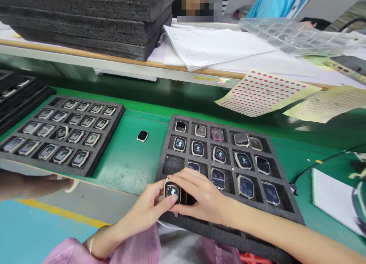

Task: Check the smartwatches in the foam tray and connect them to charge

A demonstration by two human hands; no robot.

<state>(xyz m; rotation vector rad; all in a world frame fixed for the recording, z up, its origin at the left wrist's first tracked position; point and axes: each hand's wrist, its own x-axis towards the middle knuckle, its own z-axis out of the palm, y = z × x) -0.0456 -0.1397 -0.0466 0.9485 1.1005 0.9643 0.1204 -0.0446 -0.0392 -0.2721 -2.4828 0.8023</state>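
A lit smartwatch [171, 190] without a strap is held over the near left corner of the right-hand foam tray [170, 165]. My left hand [151, 201] pinches it, thumb across the lower screen. Around its far right side are the fingers of my right hand [200, 195], closed on the same watch. Part of a white cable shows below the hands. Compartments of this tray hold several watch bodies, some with lit dials [220, 154], some dark, and one with a purple frame [217, 134]. My right hand and forearm hide some of the near compartments.
Another foam tray [93, 157] full of watches lies left, with a lone watch [142, 136] between the trays. A co-worker's blurred hand [37, 184] enters at left. Stacked black foam [94, 20], papers [217, 46] and sticker sheets [265, 91] occupy the shelf; a notebook [337, 199] lies right.
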